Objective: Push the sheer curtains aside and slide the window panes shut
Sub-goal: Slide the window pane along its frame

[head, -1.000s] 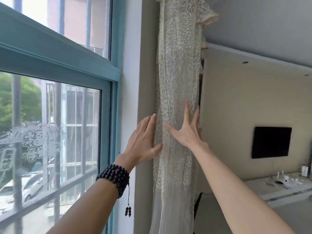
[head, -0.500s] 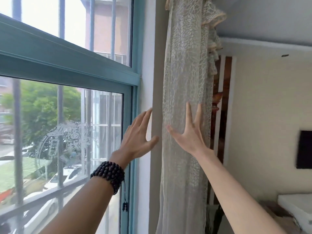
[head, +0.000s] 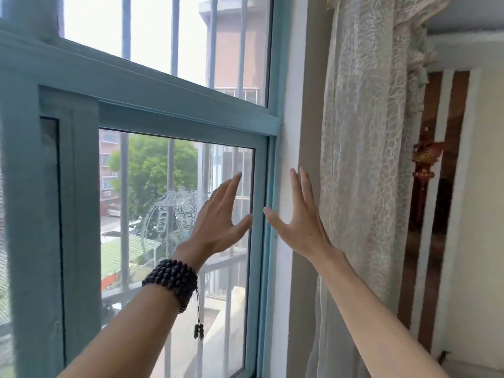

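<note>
The sheer, leaf-patterned curtain (head: 365,148) hangs bunched at the right of the window, against the wall. A teal-framed sliding pane (head: 174,301) fills the right half of the lower window, its right stile against the frame. My left hand (head: 218,222), with a dark bead bracelet on the wrist, is raised flat and open in front of this pane's glass. My right hand (head: 301,222) is raised flat and open in front of the white wall strip, just left of the curtain. Neither hand holds anything.
Another teal stile (head: 35,214) stands at the left of the window. Metal security bars (head: 124,214) run outside the glass. A white frosted sticker (head: 177,211) is on the pane. A red ornament (head: 424,167) hangs on the brown-striped wall at right.
Both hands have left the curtain and moved left, the left one over the pane's glass. The view has turned left, showing more window.
</note>
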